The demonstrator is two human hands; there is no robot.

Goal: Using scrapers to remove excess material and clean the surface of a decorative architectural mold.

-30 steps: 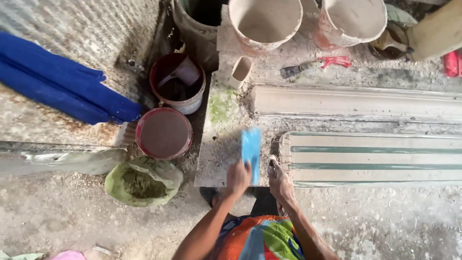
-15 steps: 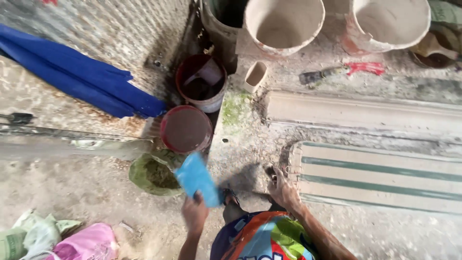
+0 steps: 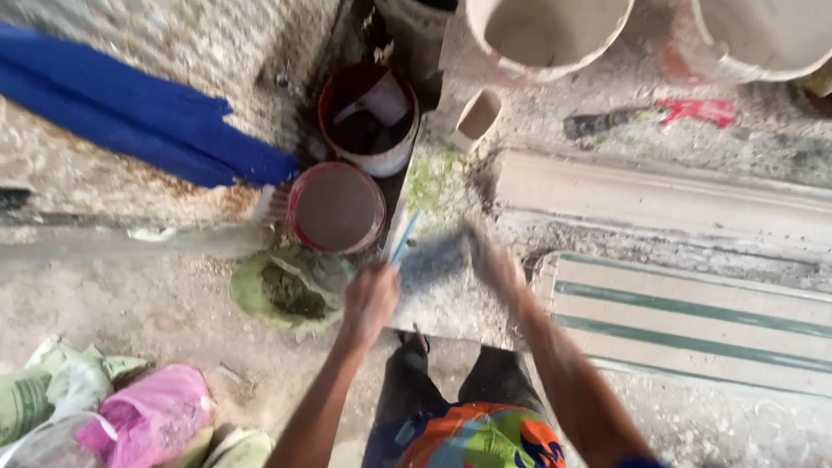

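Note:
My left hand [image 3: 370, 301] grips a thin blue scraper card [image 3: 403, 239], seen edge-on, its tip near the left edge of a grey mortar-smeared slab [image 3: 442, 290]. My right hand [image 3: 492, 263] is blurred with motion and lies over the slab's right part; whether it holds anything I cannot tell. A red-rimmed tub [image 3: 336, 206] stands just left of the card. Behind it is a second red-and-white bucket [image 3: 368, 121] with a cup inside.
A green bag of dark powder [image 3: 290, 288] lies left of my left hand. A striped moulded strip [image 3: 693, 316] and a plain moulding [image 3: 659, 195] lie right. Large pale buckets [image 3: 548, 33] stand at the back, with a red-handled brush [image 3: 646, 117], blue cloth [image 3: 130, 121] and plastic bags [image 3: 147, 416].
My left hand swung the blue card from over the green bag back up toward the slab, turning it edge-on. My right hand moved up onto the slab. The camera drew closer.

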